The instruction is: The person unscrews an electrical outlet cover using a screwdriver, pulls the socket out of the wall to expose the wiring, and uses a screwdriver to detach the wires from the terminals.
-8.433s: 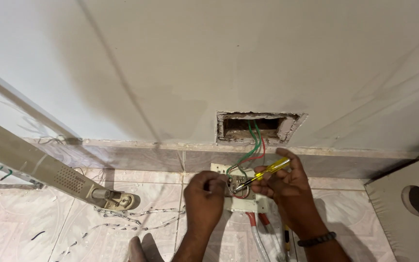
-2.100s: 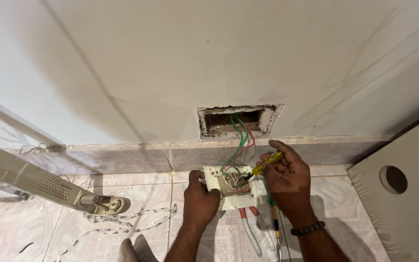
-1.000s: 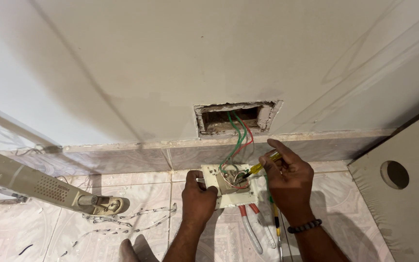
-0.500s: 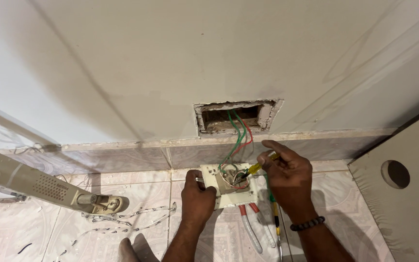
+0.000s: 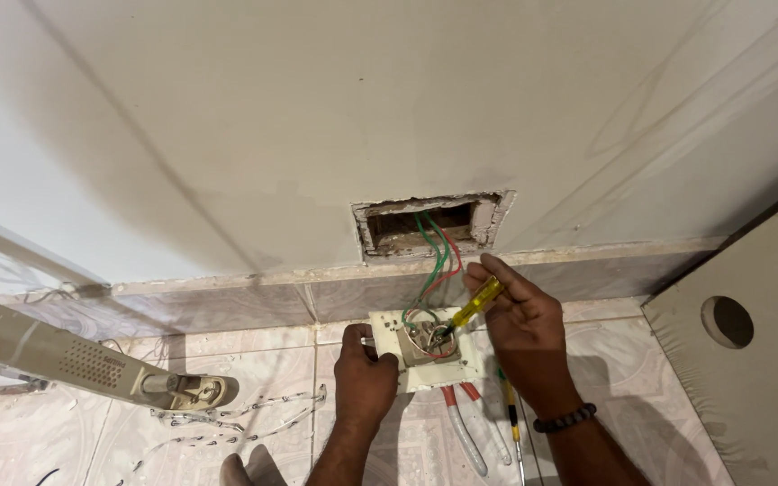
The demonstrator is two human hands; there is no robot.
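Head view is showing a cream switch plate (image 5: 425,349) being held face-down over the tiled floor (image 5: 254,360), close to the floor's far edge where it meets the wall (image 5: 317,135). The plate's wiring side is facing up, and green and red wires (image 5: 434,252) are running from its middle up into the rectangular wall opening (image 5: 425,225) just above. The left hand (image 5: 364,373) is clenching the plate's near-left corner, thumb on top, steadying it. The right hand (image 5: 522,326) is gripping a yellow-handled screwdriver (image 5: 472,306); its long axis is slanting from the upper right, at the fingers, down and left to the tip, which is resting among the terminals at the plate's centre. So the plate is lying just left of and below the right hand's grip, and the right hand is the nearer one to the terminals. Red-handled pliers (image 5: 465,423) and another slim tool (image 5: 511,423) are lying on the tiles just beyond the plate's near edge. A long perforated fixture (image 5: 74,364) is lying towards the floor's left edge, and a board with a round hole (image 5: 749,360) is leaning at the right.
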